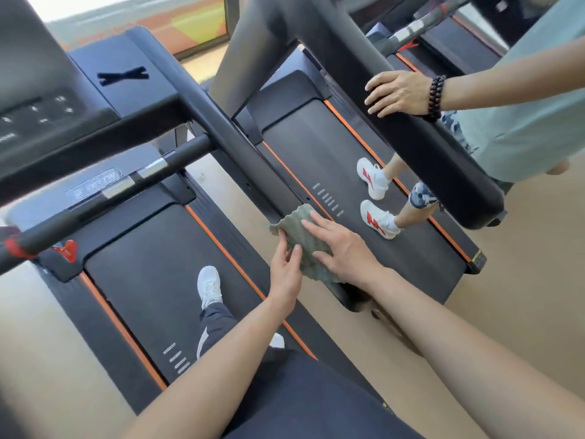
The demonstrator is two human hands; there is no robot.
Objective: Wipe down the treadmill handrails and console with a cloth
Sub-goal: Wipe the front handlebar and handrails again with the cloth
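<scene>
Wiping cloth point(305, 242): green, wavy at its edges, spread over the lower end of the near handrail, centre of the frame.
Right hand point(345, 251): wide and flat, fingers straight and spread, pressing down on the cloth.
Left hand point(286, 267): holding the cloth's left edge, thumb on top of the fabric, fingers at the edge; just beside the right hand.
Near handrail point(221, 128): black and broad, running from the upper left of the frame down to the centre; its lower end lies under the cloth.
Console point(38, 115): black with pale button marks, upper left of the frame; blurred.
Crossbar point(152, 167): black with silver grip plates, below the console, left of the frame.
Red clip point(14, 248): on the crossbar, at the left edge of the frame.
Belt point(142, 280): dark, orange-edged, lower left; a white shoe point(209, 285) stands on it.
Second person point(522, 106): right of the frame, in a pale green top, on the neighbouring treadmill point(316, 147); dark bead bracelet point(437, 96) at the wrist; white-and-red shoes point(373, 179) on that machine's belt.
Floor point(522, 280): tan, around the machines.
</scene>
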